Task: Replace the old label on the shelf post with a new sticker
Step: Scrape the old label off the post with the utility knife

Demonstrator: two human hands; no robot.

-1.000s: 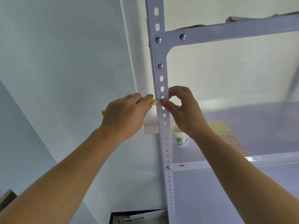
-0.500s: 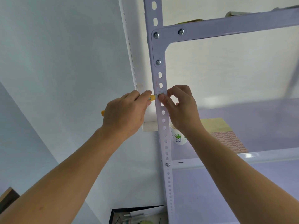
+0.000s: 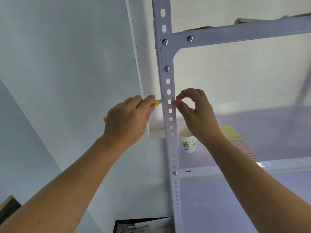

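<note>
At mid-frame, the left hand (image 3: 127, 121) is gripping a yellow-handled utility knife (image 3: 158, 103), scraping the old label (image 3: 168, 100) off the shelf post (image 3: 170, 115), while the right hand (image 3: 195, 115) is pinching its loosened edge, likely needing a steady peel next.

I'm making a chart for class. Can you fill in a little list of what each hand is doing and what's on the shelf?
left hand: grips a yellow knife, blade tip on the post
right hand: thumb and finger pinched at the post's right edge, beside the blade
old label: too small to make out
shelf: holds a paper cup and a sticker sheet
new sticker on post: not yet
</note>
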